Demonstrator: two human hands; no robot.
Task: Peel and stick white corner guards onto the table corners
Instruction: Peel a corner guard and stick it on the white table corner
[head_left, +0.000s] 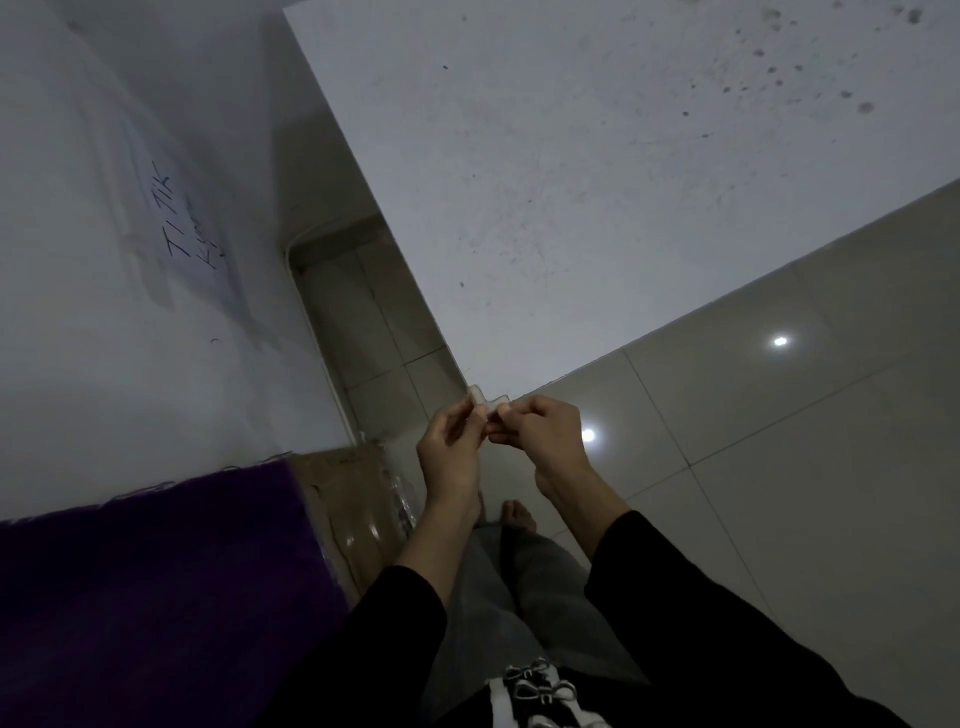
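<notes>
Here, in the head view, both forearms rise from the bottom of the picture in black sleeves (701, 613) and converge at the middle. The left hand (451, 449) is held with its palm side towards the camera, wrist straight and fingers curled inward. Its thumb and fingertips pinch the left side of the corner guard (485, 401). The right hand (545, 428) shows its back and knuckles, fingers bent tightly, and it pinches the same piece from the right and below. Whether it grips the guard's body or only a backing layer on it is too small to tell.

The corner guard is a small pale angled piece held between the two sets of fingertips, its upper part standing clear above them. It sits right at the near corner of the table (597, 197), overlapping the tip of that corner in the picture. Whether it touches the wood cannot be told.

From that corner, one table edge runs up and to the left and the other runs off to the right and slightly up. The tabletop is white with dark specks. Between the left edge and the wall (104, 312), which carries some handwriting, is a narrow strip of tiled floor. To the right of the hands the tiled floor (779, 441) spreads wide, with two bright light reflections on it. Lower left, a purple cloth (145, 597) lies beside a cardboard box (345, 499), both near the left forearm. A bare foot (517, 514) stands on the tiles beneath the hands.
</notes>
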